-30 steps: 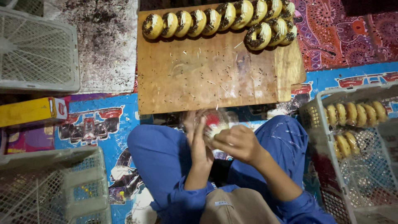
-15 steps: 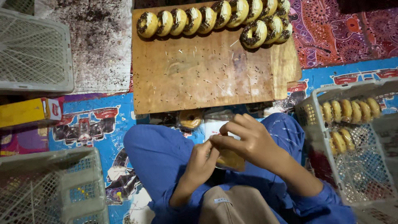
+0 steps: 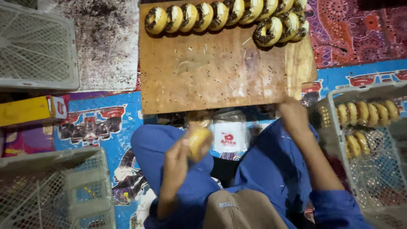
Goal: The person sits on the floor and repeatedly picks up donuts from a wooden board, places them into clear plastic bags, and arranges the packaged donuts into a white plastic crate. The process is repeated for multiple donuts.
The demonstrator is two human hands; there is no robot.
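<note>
A seated person in blue clothing is viewed from above. A plain yellow doughnut point(image 3: 199, 143) is held in the left hand point(image 3: 178, 163), the fingers closed around its lower edge, above the left knee. It is blurred, so its exact tilt cannot be told.

The right hand point(image 3: 292, 115) is stretched out to the right, well apart from the held doughnut, at the near corner of a white plastic crate point(image 3: 324, 106) in which more plain doughnuts point(image 3: 364, 113) are stacked on edge. Whether its fingers are apart or together cannot be told, and nothing is seen in its grasp.

Ahead lies a wooden board point(image 3: 220, 72); along its far edge a row of chocolate-topped doughnuts point(image 3: 220, 16) is lined up.
</note>
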